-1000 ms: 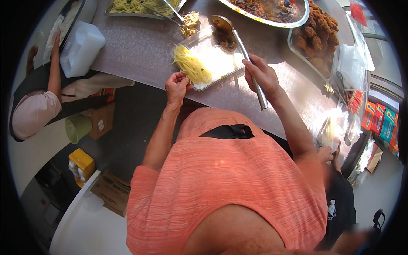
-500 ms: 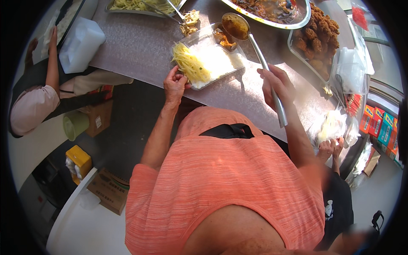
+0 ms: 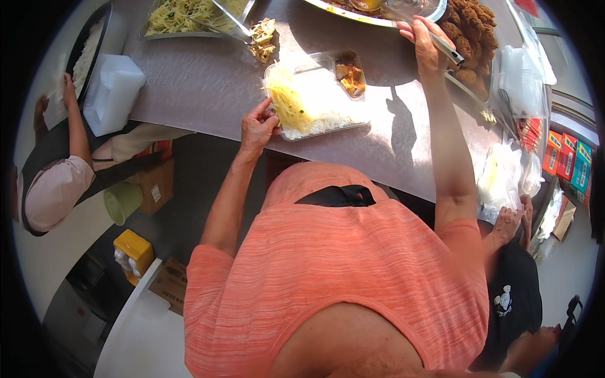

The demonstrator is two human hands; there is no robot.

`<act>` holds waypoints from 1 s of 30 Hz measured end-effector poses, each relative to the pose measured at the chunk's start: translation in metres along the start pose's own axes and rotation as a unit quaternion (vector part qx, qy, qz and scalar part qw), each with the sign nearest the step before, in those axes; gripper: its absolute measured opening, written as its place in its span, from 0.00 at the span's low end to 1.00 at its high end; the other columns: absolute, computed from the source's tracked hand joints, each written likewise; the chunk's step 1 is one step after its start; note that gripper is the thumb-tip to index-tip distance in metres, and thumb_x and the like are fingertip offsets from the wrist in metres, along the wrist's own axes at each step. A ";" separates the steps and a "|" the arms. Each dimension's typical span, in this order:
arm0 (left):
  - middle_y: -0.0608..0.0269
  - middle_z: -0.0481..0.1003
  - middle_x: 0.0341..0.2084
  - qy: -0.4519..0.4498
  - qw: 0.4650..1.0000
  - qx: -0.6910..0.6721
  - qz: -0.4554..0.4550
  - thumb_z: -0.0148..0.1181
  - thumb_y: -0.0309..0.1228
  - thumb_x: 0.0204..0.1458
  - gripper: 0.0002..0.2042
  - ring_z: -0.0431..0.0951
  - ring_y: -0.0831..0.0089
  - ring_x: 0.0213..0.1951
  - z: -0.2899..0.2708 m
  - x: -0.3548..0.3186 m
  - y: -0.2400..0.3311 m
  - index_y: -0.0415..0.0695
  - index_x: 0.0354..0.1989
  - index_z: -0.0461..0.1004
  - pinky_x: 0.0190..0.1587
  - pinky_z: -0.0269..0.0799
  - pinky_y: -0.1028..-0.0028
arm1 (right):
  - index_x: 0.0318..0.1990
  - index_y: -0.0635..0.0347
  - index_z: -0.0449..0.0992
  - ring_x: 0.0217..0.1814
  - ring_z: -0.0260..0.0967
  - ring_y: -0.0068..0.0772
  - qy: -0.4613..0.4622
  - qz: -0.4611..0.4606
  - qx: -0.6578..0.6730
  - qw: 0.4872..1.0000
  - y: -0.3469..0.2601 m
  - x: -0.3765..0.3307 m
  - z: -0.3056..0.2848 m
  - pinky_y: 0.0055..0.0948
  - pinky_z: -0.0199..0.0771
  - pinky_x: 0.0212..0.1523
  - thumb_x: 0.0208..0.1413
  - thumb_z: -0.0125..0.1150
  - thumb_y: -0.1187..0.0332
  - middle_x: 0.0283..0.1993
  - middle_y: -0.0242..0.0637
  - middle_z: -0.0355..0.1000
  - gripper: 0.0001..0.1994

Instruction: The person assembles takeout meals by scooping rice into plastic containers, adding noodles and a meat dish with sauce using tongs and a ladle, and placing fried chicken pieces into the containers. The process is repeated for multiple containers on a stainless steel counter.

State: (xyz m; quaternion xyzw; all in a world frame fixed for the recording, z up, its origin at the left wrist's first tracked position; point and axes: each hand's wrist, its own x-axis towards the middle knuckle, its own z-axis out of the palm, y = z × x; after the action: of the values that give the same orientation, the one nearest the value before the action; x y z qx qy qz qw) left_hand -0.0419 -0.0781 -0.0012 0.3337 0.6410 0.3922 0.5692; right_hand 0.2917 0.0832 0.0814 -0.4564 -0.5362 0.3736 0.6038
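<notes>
With its fingers closed on the near left edge, my left hand [image 3: 259, 128] holds a clear plastic meal box [image 3: 343, 128]. White rice [image 3: 321, 94] fills its main part, with pale yellow shreds [image 3: 287, 99] lying over the left side. A brown-red stewed dish [image 3: 350, 75] sits in the small far-right compartment. My right hand [image 3: 430, 47] is wrapped round the handle of a long metal ladle [image 3: 452, 53]. The ladle's bowl is in an oval metal tray [image 3: 435, 14] of saucy brown food at the far edge of view.
Another metal tray of yellow shreds [image 3: 183, 17] stands far left, beside spilled shreds [image 3: 262, 39]. Fried pieces [image 3: 471, 38] are heaped at far right, near clear containers [image 3: 520, 79]. A co-worker [image 3: 60, 157] stands left by a white plastic block [image 3: 116, 94]; another person's hands [image 3: 507, 223] handle a white bag [image 3: 501, 173].
My right hand has moved the ladle away from the meal box, up into the tray of saucy food. More stewed food now shows in the box's small compartment. My left hand keeps its grip.
</notes>
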 end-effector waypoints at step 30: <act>0.60 0.75 0.31 -0.284 0.934 0.195 0.097 0.58 0.33 0.48 0.25 0.75 0.75 0.29 0.065 0.047 0.046 0.38 0.56 0.65 0.32 0.73 0.76 | 0.51 0.64 0.69 0.34 0.75 0.28 0.005 0.198 -0.101 0.975 -0.034 -0.100 0.071 0.21 0.76 0.28 0.56 0.56 0.73 0.40 0.39 0.72 0.15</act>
State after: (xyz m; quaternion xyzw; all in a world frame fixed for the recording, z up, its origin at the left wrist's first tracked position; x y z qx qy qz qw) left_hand 0.0152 -0.0073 0.0141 0.5963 0.4813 0.2017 0.6100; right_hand 0.2062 -0.0105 0.0842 -0.6141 -0.4675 0.4272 0.4711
